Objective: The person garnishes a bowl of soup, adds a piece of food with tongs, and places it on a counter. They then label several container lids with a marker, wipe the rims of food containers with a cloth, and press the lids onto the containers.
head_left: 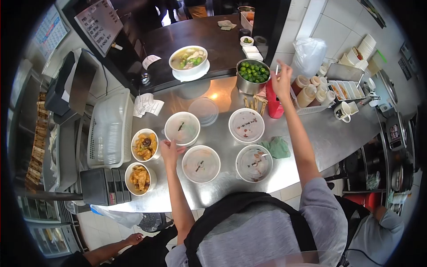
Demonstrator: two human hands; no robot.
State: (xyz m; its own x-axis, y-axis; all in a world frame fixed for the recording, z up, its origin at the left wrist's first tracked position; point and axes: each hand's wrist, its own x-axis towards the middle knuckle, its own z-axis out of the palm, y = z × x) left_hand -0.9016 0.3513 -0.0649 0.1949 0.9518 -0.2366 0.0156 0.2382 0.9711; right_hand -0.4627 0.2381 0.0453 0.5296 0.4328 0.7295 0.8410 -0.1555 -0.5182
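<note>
My left hand point(171, 152) is at the lower left rim of a lidded white bowl point(183, 128), beside an open bowl of orange-brown food point(144, 146); its fingers are apart and hold nothing visible. My right hand point(282, 80) is raised just right of a metal pot of green limes point(253, 73), its fingers closed on a thin white stick point(276, 70). Three more lidded bowls point(246, 125), point(201, 164), point(254, 163) stand on the steel counter point(222, 191). Another open bowl point(140, 179) holds brown food pieces.
A soup bowl point(188, 60) stands on the dark back shelf. Sauce bottles point(306, 95) and a condiment tray point(344, 90) are at the right. A green cloth point(279, 147) lies beside the bowls. Other people's arms point(111, 251) show at the lower left and right.
</note>
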